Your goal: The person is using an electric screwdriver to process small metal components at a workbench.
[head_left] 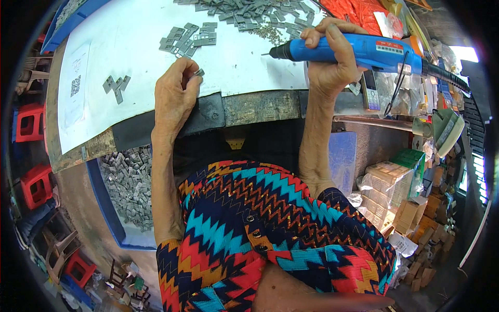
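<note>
My right hand (332, 57) is wrapped round a blue electric screwdriver (364, 51), held level above the table, its black nose and thin bit pointing left. My left hand (178, 86) pinches a small grey plate-like part (199, 72) between thumb and fingertips near the table's front edge. Just beyond the left hand lies a cluster of grey parts (179, 40). Past it spreads a larger heap of the same parts (254, 11), with a small pile of brass-coloured screws (268, 34) beside it. A few more grey parts (118, 88) lie apart on the left.
White paper covers the wooden table (260, 106). Below its left side sits a blue bin (106, 203) full of grey parts. Red plastic stools (32, 122) stand at the left. A phone (370, 89) and plastic bags lie at the right, above stacked boxes (410, 216).
</note>
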{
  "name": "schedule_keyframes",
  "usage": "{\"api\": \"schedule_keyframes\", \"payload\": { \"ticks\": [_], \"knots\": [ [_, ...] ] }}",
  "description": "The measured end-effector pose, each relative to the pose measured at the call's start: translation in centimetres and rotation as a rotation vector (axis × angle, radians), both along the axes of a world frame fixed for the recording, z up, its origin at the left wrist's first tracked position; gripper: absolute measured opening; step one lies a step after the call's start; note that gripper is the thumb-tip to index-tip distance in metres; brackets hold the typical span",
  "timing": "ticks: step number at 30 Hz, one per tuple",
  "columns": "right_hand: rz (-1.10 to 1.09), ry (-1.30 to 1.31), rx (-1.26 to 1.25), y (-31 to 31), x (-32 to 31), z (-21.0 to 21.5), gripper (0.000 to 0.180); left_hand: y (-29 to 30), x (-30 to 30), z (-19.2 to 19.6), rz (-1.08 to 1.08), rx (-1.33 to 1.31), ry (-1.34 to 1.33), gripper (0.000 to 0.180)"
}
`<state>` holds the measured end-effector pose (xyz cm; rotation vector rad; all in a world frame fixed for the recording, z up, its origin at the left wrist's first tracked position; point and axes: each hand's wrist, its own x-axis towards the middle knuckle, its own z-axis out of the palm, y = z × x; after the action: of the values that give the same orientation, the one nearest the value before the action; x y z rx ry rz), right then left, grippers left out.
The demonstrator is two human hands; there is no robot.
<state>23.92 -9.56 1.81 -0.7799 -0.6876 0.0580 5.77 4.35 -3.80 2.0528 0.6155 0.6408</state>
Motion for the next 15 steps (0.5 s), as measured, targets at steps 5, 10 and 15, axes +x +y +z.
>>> {"api": "schedule_keyframes", "payload": {
  "ticks": [5,10,15],
  "knots": [
    [0.073,-0.028,0.004,0.8,1.5,-0.9,0.011,0.1,-0.2,-0.1,-0.014,0.016,-0.02,0.02],
    [0.076,-0.111,-0.029,1.6,1.6,-1.3,0.014,0.0,-0.7,0.6,-0.015,0.067,-0.018,0.02],
    [0.079,-0.089,-0.035,1.7,1.7,-1.7,0.016,0.4,-1.3,0.6,0.012,0.078,-0.005,0.02]
  ]
}}
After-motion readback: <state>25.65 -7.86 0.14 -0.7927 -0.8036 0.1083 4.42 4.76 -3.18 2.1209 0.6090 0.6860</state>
